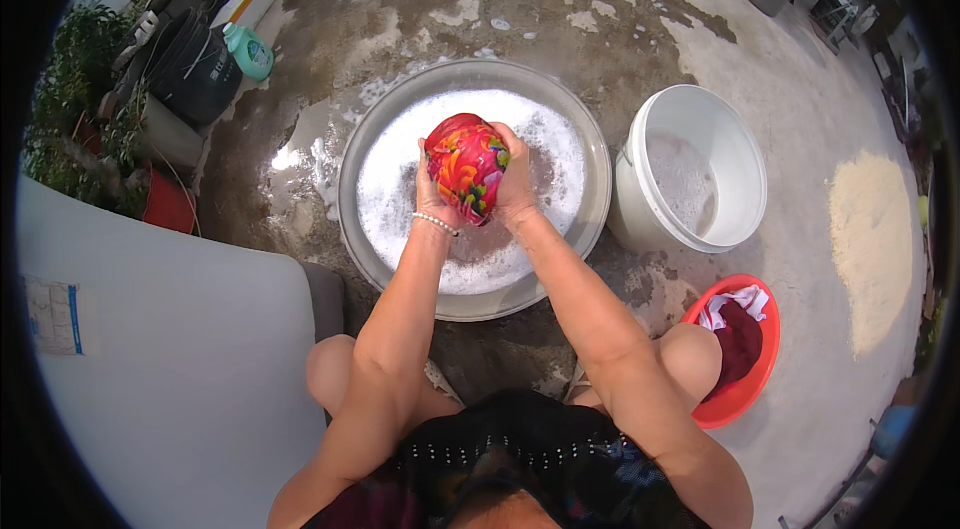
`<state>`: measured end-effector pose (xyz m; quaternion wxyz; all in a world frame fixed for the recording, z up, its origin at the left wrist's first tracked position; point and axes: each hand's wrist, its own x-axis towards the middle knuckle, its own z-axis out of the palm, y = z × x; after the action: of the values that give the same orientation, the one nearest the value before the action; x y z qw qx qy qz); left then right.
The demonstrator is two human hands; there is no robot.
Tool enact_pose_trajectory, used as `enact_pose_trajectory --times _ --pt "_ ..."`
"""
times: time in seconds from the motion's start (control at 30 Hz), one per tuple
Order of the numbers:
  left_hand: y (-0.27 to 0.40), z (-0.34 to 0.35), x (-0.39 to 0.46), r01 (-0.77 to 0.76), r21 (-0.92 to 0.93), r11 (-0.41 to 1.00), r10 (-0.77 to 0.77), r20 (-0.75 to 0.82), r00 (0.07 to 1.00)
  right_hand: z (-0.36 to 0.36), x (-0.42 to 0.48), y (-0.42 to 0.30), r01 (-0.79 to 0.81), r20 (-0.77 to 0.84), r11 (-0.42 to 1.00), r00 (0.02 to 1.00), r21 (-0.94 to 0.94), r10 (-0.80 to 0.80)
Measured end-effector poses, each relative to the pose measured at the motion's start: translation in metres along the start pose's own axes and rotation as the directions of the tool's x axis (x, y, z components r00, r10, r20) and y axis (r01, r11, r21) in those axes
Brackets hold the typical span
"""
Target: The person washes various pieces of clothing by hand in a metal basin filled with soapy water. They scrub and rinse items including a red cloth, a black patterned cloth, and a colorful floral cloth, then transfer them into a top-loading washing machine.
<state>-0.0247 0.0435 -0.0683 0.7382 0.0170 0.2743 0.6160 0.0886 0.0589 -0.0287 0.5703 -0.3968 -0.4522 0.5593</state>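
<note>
A bunched red cloth (466, 165) with an orange, green and purple floral pattern is pressed between my two hands above a wide round metal basin (472, 307). My left hand (433, 191) wraps its left side, with a pearl bracelet on the wrist. On the cloth's right side is my right hand (514, 172). White suds (390, 191) cover much of the water in the basin. Parts of my fingers are hidden behind the cloth.
A white bucket (630, 199) with sudsy water stands right of the basin. Nearer me is a red plastic tub (772, 349) holding dark red and white cloths. A green detergent bottle (249, 52) and a black bucket (196, 75) are at upper left. The concrete floor is partly wet.
</note>
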Motion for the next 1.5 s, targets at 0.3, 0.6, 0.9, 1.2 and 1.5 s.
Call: enact_pose_trajectory --times 0.3,0.6,0.9,1.2,1.5 --pt "0.004 -0.001 -0.011 -0.175 -0.005 0.984 0.175 0.009 0.984 -0.011 -0.02 0.033 -0.448 0.306 0.503 0.889 0.739 0.342" --pt "0.019 -0.008 -0.008 -0.178 0.009 0.984 0.174 0.181 0.968 -0.005 -0.017 0.045 -0.391 0.343 0.554 0.919 0.735 0.194" --pt "0.065 0.07 -0.021 -0.115 0.217 0.969 0.087 0.136 0.987 -0.045 0.054 -0.129 0.663 0.503 0.136 0.671 -0.736 -0.545" --pt "-0.074 0.254 0.013 -0.608 0.773 0.184 0.365 0.52 0.772 -0.267 0.008 -0.178 -0.089 -0.121 0.235 0.985 -0.968 -0.126" --pt "-0.223 0.22 0.05 -0.25 0.912 0.324 0.009 0.261 0.965 -0.279 -0.003 -0.137 0.112 0.036 0.638 0.991 -0.762 -0.131"
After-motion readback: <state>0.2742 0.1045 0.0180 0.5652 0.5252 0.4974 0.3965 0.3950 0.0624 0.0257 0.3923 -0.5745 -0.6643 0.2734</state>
